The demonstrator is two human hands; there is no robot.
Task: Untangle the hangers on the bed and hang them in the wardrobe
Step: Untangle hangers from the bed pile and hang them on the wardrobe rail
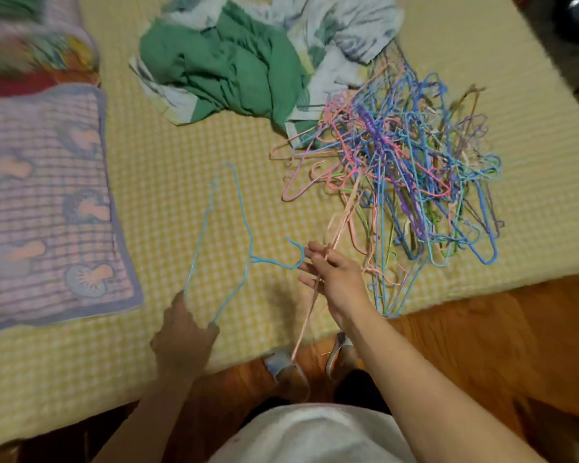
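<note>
Nearest, the left hand (183, 332) pinches a freed light-blue wire hanger (221, 248), while the right hand (335, 275) grips a pale-pink wire hanger (340, 225) whose long axis runs up-right into the tangled multicoloured hanger pile (411, 168) on the yellow checked bed (168, 155).

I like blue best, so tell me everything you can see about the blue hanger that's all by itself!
The blue hanger is thin, like coated wire, bent into a triangle with a curled hook. It is free of the tangled pile, over the yellow checked bed. The left hand holds one bottom corner, and its hook touches the fingers of the right hand, which holds a pink hanger.
</note>
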